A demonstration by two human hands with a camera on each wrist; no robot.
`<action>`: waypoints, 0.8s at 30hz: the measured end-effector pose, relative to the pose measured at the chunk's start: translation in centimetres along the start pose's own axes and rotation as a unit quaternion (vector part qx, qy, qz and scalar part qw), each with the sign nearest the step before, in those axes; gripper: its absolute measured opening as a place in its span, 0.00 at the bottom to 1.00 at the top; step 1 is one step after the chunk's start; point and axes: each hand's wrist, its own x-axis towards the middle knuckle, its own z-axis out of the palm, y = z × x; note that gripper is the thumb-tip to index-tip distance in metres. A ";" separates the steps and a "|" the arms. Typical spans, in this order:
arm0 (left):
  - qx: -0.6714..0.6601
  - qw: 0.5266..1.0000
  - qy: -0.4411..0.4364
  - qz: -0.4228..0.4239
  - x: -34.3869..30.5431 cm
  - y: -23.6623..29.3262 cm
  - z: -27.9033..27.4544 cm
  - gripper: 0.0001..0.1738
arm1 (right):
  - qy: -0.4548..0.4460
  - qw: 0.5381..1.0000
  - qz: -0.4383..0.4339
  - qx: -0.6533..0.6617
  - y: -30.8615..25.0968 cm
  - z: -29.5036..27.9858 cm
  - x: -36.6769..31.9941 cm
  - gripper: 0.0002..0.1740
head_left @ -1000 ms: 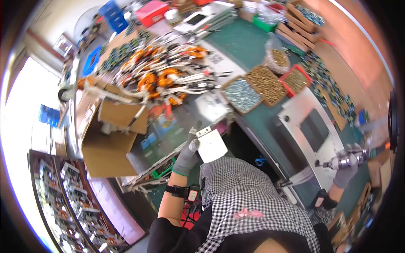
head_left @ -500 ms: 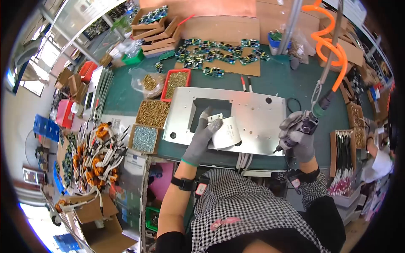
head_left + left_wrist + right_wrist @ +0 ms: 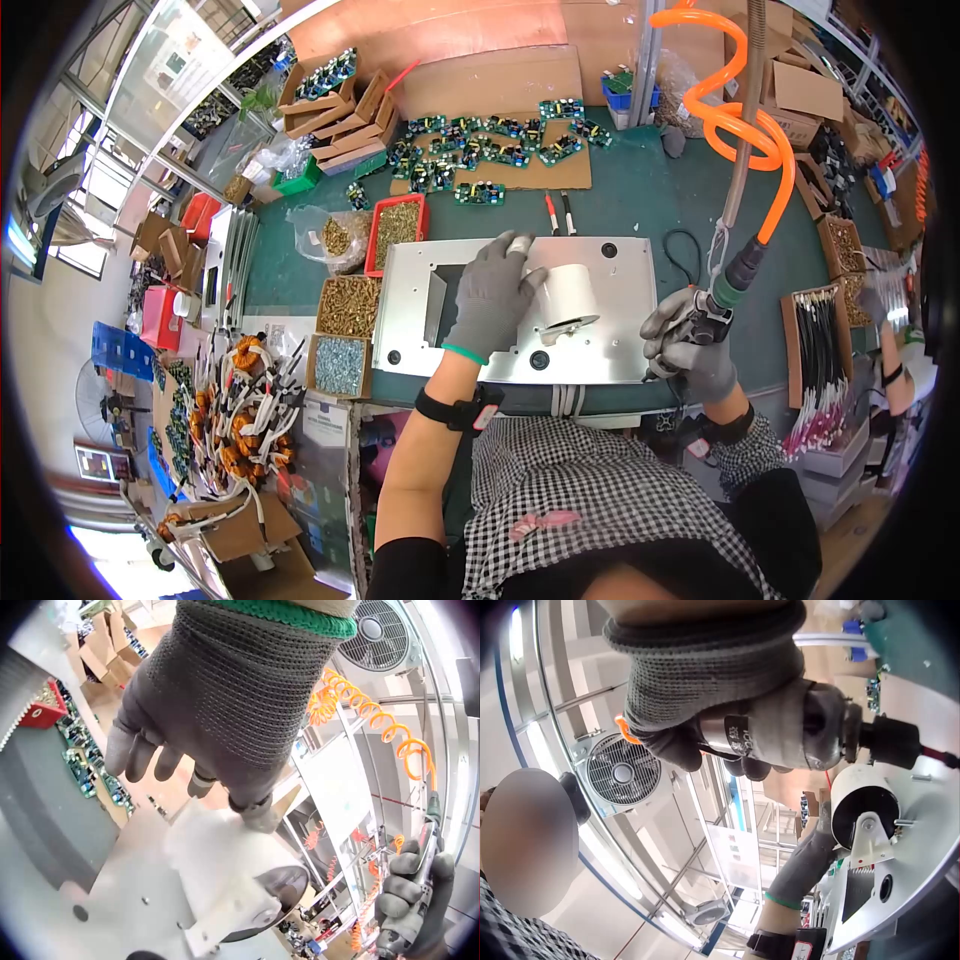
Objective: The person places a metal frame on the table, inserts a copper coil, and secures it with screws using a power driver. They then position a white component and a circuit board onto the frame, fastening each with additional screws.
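Observation:
A white hollow cylinder (image 3: 570, 295) with a small metal bracket (image 3: 870, 841) sits on the flat metal panel (image 3: 620, 330). My gloved left hand (image 3: 492, 300) is beside it, thumb against its upper edge and the other fingers spread over the panel. From the left wrist view, the thumb and a fingertip (image 3: 201, 784) lie at the top of the cylinder. My gloved right hand (image 3: 690, 345) grips an air screwdriver (image 3: 780, 727) by its body, over the panel's right end. The screwdriver's bit points toward the panel, near a stud by the cylinder.
An orange coiled hose (image 3: 730, 120) runs up from the screwdriver. Boxes of brass (image 3: 348, 305) and silver screws (image 3: 338, 365) stand left of the panel, a red tray (image 3: 398, 235) behind them. Circuit boards (image 3: 480, 192) lie on cardboard at the back; wired coils (image 3: 240, 400) are piled at left.
The view has swung from the left side to the bench. My left hand has carried the white cylinder from in front of me onto the panel; my right hand keeps hold of the screwdriver.

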 end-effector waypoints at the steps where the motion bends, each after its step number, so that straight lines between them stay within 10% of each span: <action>1: -0.055 0.998 -0.012 0.009 -0.1 1.4 -0.6 0.47 | -0.012 1.000 -0.002 0.009 0.0 0.2 0.3 0.24; 5: 0.116 0.986 -0.116 0.027 -0.4 4.2 1.4 0.60 | -0.021 1.000 -0.006 -0.018 0.0 1.2 1.9 0.23; 16: -0.355 0.928 -0.101 -0.044 -2.6 -2.6 1.3 0.56 | -0.081 0.995 -0.005 0.062 1.5 1.5 2.2 0.23; 24: -0.145 0.988 -0.032 -0.034 -4.3 -4.2 1.7 0.57 | -0.166 0.979 -0.067 0.097 0.9 6.5 5.3 0.25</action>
